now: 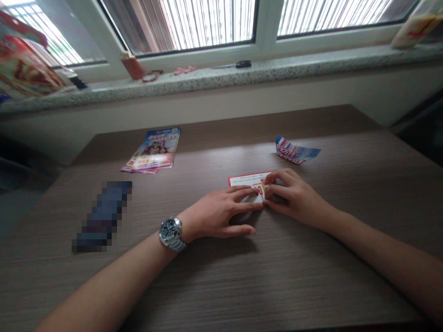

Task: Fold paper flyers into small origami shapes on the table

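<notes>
A small printed sheet of paper (pixel 247 179), white with a red border, lies on the wooden table (pixel 214 286). Across its lower left part rests my left hand (pixel 221 213), fingers stretched out flat and thumb apart. On my left wrist is a silver watch (pixel 170 232). My right hand (pixel 294 198) is bent over the sheet's right side, with its fingertips pinched together there. Those fingers hide the right edge, so how much of the paper they grip is partly covered. Behind my right hand stands a folded blue and red printed paper piece (pixel 296 152).
A stack of colourful leaflets (pixel 155 150) lies at the back left. Nearer on the left is a dark pixelated object (pixel 104 216). The granite windowsill (pixel 284 69) holds a screwdriver (pixel 243 64), an orange-red item (pixel 133 68) and a red printed bag (pixel 29 69).
</notes>
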A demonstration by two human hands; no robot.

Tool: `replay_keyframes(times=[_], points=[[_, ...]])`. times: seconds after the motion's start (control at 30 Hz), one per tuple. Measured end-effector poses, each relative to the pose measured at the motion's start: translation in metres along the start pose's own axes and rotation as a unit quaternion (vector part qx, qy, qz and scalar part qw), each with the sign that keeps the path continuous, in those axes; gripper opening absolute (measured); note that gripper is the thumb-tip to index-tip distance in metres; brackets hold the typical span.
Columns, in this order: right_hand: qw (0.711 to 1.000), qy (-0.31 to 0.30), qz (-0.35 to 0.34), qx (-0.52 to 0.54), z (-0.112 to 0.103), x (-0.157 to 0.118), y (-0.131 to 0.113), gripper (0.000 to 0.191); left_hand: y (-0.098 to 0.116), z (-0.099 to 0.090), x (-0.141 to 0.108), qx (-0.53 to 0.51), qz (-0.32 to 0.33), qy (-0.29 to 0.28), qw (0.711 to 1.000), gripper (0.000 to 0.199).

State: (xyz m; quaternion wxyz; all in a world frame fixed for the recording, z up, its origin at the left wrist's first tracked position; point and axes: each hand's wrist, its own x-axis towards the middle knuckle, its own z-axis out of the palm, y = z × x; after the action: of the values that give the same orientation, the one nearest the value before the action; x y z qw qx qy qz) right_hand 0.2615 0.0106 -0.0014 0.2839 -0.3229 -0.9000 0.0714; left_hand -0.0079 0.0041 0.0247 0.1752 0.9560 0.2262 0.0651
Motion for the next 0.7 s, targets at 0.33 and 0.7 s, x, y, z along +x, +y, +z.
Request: replay_keyframes(times=[0.33, 0.7], points=[[0.999, -0.021, 0.041, -0.015, 0.003, 0.002, -0.006, 0.007, -0.001, 0.001, -0.001, 0.002, 0.004, 0.005, 1.000, 0.059], [0.993, 0.007, 0.116, -0.027, -0.004, -0.002, 0.035, 0.011, 0.000, 0.000, -0.001, 0.005, 0.003, 0.003, 1.000, 0.058]])
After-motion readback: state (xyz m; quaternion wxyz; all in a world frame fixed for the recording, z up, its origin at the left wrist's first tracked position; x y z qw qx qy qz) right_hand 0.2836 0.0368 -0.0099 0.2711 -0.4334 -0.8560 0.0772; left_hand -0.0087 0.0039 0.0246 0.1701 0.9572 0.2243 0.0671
